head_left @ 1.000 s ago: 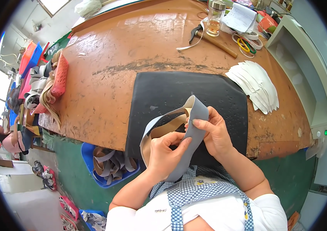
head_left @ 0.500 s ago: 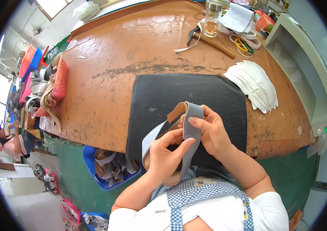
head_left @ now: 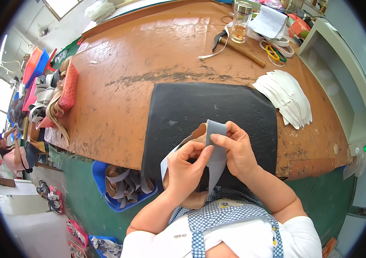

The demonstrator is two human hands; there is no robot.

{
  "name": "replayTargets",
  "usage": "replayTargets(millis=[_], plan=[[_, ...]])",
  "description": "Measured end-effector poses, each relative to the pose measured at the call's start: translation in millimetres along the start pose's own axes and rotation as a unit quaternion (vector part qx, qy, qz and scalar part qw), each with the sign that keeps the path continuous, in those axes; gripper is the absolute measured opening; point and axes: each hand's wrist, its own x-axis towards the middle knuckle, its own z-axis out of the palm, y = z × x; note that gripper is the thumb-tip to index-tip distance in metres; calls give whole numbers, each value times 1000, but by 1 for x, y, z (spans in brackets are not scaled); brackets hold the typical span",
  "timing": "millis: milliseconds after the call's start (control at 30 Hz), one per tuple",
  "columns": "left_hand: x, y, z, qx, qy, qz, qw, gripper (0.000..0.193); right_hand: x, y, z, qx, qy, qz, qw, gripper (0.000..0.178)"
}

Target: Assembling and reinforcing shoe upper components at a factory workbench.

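Over the near part of the black mat (head_left: 183, 103), both my hands hold one long strip (head_left: 217, 127), grey-blue on one face and tan on the other. It is bent into a loop, its upper fold standing between my hands. My right hand (head_left: 241, 155) pinches the grey-blue face near this fold, thumb in front. My left hand (head_left: 185, 167) is closed on the strip further left, its thumb and fingertips close to the right thumb. The lower part of the loop hangs towards my checked apron (head_left: 230, 215), partly hidden behind my left hand.
A blue basin (head_left: 98, 182) of similar strips stands below the table's front edge. On the table are a red basket (head_left: 69, 90) of strips, white cut pieces (head_left: 284, 96), a hammer (head_left: 245, 53), a glass jar (head_left: 240, 26) and scissors (head_left: 273, 52). A grey-green cabinet (head_left: 342, 81) borders the right.
The tan end that stood up left of the fold has dropped lower. My left thumb and fingertips have come closer to my right thumb. Both hands still hold the strip.
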Motion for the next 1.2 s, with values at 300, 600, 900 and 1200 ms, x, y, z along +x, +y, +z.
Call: replayTargets(millis=[300, 600, 900, 1200], plan=[[-15, -13, 1, 8, 11, -7, 1000, 13, 5, -5, 3, 30, 9, 43, 999, 14], [-33, -38, 5, 81, 35, 57, 995, 13, 7, -1, 9, 45, 38, 49, 997, 19], [-38, -6, -33, 362, -25, 261, 895, 18, 92, -83, 44, 107, -39, -65, 991, 26], [12, 26, -59, 597, 2, 341, 726, 18, 133, -103, -5, -658, 82, -320, 676, 35]])
